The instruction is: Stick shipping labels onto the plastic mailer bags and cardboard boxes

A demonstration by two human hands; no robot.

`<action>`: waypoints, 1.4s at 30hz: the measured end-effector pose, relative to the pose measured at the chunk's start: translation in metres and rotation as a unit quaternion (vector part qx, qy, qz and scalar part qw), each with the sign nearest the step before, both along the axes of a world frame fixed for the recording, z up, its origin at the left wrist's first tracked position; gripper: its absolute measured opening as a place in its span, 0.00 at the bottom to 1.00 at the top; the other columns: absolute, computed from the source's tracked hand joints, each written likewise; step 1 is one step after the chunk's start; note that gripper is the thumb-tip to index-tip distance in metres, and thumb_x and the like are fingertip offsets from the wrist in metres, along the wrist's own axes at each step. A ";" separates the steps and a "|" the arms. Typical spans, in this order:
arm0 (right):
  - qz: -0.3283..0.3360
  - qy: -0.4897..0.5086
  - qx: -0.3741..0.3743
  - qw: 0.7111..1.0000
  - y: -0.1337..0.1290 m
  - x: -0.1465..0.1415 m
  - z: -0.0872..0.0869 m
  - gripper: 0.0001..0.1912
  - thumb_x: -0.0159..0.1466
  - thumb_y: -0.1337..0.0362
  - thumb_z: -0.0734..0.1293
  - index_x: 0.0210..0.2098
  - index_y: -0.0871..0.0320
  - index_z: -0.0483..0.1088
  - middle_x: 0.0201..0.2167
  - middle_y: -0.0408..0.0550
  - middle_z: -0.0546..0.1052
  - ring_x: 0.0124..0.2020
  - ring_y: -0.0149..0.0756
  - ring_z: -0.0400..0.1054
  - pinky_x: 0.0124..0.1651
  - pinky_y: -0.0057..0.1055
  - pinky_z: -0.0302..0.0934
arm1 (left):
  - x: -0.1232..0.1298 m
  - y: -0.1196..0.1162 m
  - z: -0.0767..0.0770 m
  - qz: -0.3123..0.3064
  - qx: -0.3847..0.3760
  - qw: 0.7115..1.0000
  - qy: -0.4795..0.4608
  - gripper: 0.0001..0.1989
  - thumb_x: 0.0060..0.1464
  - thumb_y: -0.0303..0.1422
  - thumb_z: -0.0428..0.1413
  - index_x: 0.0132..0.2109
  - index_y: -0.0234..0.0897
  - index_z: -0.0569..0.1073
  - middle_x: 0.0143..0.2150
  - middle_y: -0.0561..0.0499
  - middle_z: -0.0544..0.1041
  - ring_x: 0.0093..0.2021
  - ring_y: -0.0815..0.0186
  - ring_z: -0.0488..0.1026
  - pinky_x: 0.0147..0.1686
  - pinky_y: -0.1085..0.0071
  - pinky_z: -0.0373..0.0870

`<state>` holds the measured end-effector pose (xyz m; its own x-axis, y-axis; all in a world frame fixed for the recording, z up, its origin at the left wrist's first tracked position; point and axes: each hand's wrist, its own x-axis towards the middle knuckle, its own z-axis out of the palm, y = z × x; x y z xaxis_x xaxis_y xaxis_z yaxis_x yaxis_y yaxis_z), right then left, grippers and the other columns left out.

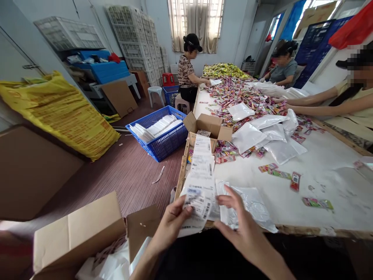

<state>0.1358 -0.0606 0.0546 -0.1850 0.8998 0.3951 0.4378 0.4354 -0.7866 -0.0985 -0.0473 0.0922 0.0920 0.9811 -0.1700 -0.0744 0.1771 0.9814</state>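
My left hand pinches the left edge of a printed label at the near end of a long label strip. The strip runs back over the table's left edge into a small open carton. My right hand is just right of the label, fingers spread and curved, with nothing in it. Beneath and beyond it lies a white plastic package near the table's front edge.
White packages and a heap of colourful sachets cover the table's far part. A blue basket stands left, an open cardboard box near left. Three people sit or stand around the table.
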 end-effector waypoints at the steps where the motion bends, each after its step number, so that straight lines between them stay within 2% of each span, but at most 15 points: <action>1: -0.006 0.034 0.027 0.999 0.002 -0.016 0.009 0.31 0.65 0.65 0.64 0.65 0.48 0.51 0.51 0.49 0.74 0.48 0.39 0.72 0.48 0.36 0.70 | 0.002 -0.002 0.000 -0.025 0.000 1.000 0.008 0.14 0.50 0.35 0.64 0.44 0.37 0.82 0.43 0.46 0.84 0.44 0.53 0.78 0.46 0.64 0.73; 4: -0.038 0.078 0.106 0.991 0.011 -0.051 0.015 0.15 0.67 0.70 0.60 0.51 0.49 0.66 0.41 0.46 0.78 0.42 0.36 0.74 0.43 0.31 0.70 | -0.002 -0.001 0.002 -0.078 -0.021 0.997 0.009 0.10 0.50 0.35 0.64 0.39 0.35 0.83 0.40 0.44 0.84 0.45 0.50 0.79 0.49 0.61 0.72; 8: 0.031 0.062 0.141 0.988 0.011 -0.074 0.003 0.15 0.67 0.74 0.58 0.45 0.51 0.69 0.34 0.45 0.78 0.36 0.35 0.73 0.39 0.33 0.68 | -0.005 0.020 0.010 -0.076 -0.144 0.978 -0.131 0.18 0.52 0.40 0.61 0.43 0.29 0.81 0.37 0.38 0.84 0.44 0.47 0.80 0.47 0.57 0.74; 11: 0.030 0.040 0.168 0.984 0.001 -0.076 0.010 0.12 0.67 0.74 0.59 0.41 0.54 0.71 0.32 0.47 0.75 0.35 0.36 0.69 0.38 0.33 0.66 | -0.004 0.048 0.010 0.038 -0.207 0.960 -0.187 0.14 0.54 0.31 0.59 0.46 0.25 0.78 0.31 0.38 0.83 0.35 0.50 0.82 0.37 0.60 0.78; 13: 0.004 0.055 0.170 0.984 -0.003 -0.065 0.027 0.09 0.66 0.72 0.61 0.34 0.55 0.70 0.32 0.47 0.72 0.36 0.36 0.67 0.40 0.34 0.64 | -0.013 0.068 0.007 0.151 -0.170 0.956 -0.186 0.13 0.56 0.25 0.56 0.47 0.25 0.77 0.26 0.43 0.82 0.27 0.56 0.81 0.30 0.66 0.77; 17: -0.045 0.263 0.127 0.955 0.019 -0.034 0.050 0.03 0.67 0.65 0.61 0.36 0.54 0.65 0.32 0.44 0.67 0.35 0.33 0.65 0.38 0.30 0.62 | -0.054 0.088 0.006 0.268 -0.100 0.938 -0.196 0.16 0.61 0.24 0.48 0.52 0.27 0.74 0.26 0.48 0.82 0.24 0.65 0.79 0.30 0.74 0.77; 19: -0.117 0.272 0.079 0.952 0.046 -0.036 0.038 0.06 0.68 0.59 0.60 0.37 0.55 0.62 0.29 0.42 0.65 0.31 0.32 0.63 0.33 0.28 0.61 | -0.071 0.082 0.009 0.246 -0.117 0.942 -0.197 0.15 0.61 0.26 0.48 0.50 0.25 0.75 0.28 0.45 0.83 0.24 0.63 0.79 0.30 0.70 0.78; 22: -0.130 0.110 -0.013 0.985 0.084 -0.070 -0.006 0.12 0.64 0.53 0.63 0.34 0.56 0.64 0.27 0.43 0.68 0.29 0.36 0.65 0.32 0.32 0.63 | -0.077 0.063 0.011 0.156 -0.165 0.958 -0.178 0.13 0.60 0.30 0.51 0.44 0.25 0.77 0.27 0.42 0.82 0.23 0.59 0.79 0.27 0.66 0.78; 25: -0.106 0.033 -0.025 0.994 0.093 -0.109 -0.049 0.15 0.61 0.56 0.67 0.45 0.56 0.69 0.43 0.55 0.75 0.47 0.53 0.69 0.50 0.50 0.64 | -0.069 0.046 0.009 0.103 -0.155 0.972 -0.141 0.09 0.56 0.30 0.58 0.38 0.27 0.77 0.26 0.42 0.81 0.22 0.61 0.78 0.24 0.69 0.75; 27: -0.049 -0.057 -0.030 0.997 0.087 -0.119 -0.064 0.28 0.57 0.56 0.71 0.56 0.56 0.66 0.57 0.60 0.70 0.60 0.60 0.60 0.62 0.59 0.51 | -0.061 0.038 0.008 0.091 -0.113 0.983 -0.112 0.09 0.51 0.32 0.63 0.36 0.29 0.77 0.25 0.44 0.81 0.21 0.64 0.76 0.22 0.73 0.73; 30: 0.036 -0.139 -0.088 0.986 0.075 -0.109 -0.063 0.46 0.50 0.48 0.75 0.63 0.60 0.60 0.64 0.65 0.62 0.68 0.64 0.48 0.67 0.63 0.37 | -0.047 0.029 0.007 0.069 -0.047 0.993 -0.085 0.15 0.49 0.36 0.65 0.43 0.33 0.77 0.33 0.46 0.83 0.25 0.65 0.77 0.26 0.73 0.73; 34: 0.064 0.158 -0.154 0.973 0.053 -0.078 -0.029 0.34 0.67 0.49 0.61 0.67 0.51 0.50 0.57 0.56 0.71 0.58 0.44 0.67 0.59 0.47 0.61 | -0.029 0.018 0.003 -0.031 -0.012 0.999 -0.033 0.16 0.50 0.39 0.64 0.45 0.37 0.80 0.41 0.46 0.84 0.38 0.59 0.79 0.38 0.69 0.74; 36: 0.060 0.216 -0.107 0.969 0.038 -0.068 -0.015 0.23 0.68 0.55 0.62 0.62 0.48 0.58 0.49 0.49 0.76 0.48 0.37 0.73 0.51 0.36 0.67 | -0.022 0.014 -0.001 -0.103 -0.007 0.994 0.026 0.11 0.51 0.38 0.64 0.38 0.35 0.82 0.38 0.45 0.84 0.40 0.58 0.79 0.45 0.68 0.72; 38: 0.025 0.170 -0.009 0.985 0.024 -0.065 -0.010 0.11 0.67 0.63 0.64 0.49 0.50 0.68 0.41 0.45 0.78 0.42 0.34 0.73 0.45 0.30 0.67 | -0.016 0.013 -0.005 -0.148 -0.029 0.988 0.033 0.12 0.50 0.39 0.64 0.34 0.34 0.83 0.35 0.45 0.84 0.40 0.57 0.79 0.48 0.66 0.71; 42: 0.006 0.063 0.147 0.987 0.005 -0.074 -0.020 0.12 0.67 0.73 0.61 0.48 0.55 0.68 0.35 0.46 0.78 0.39 0.35 0.72 0.44 0.30 0.66 | 0.002 0.019 -0.012 -0.076 -0.188 0.970 -0.131 0.18 0.53 0.44 0.60 0.37 0.30 0.81 0.33 0.41 0.83 0.37 0.54 0.80 0.39 0.64 0.75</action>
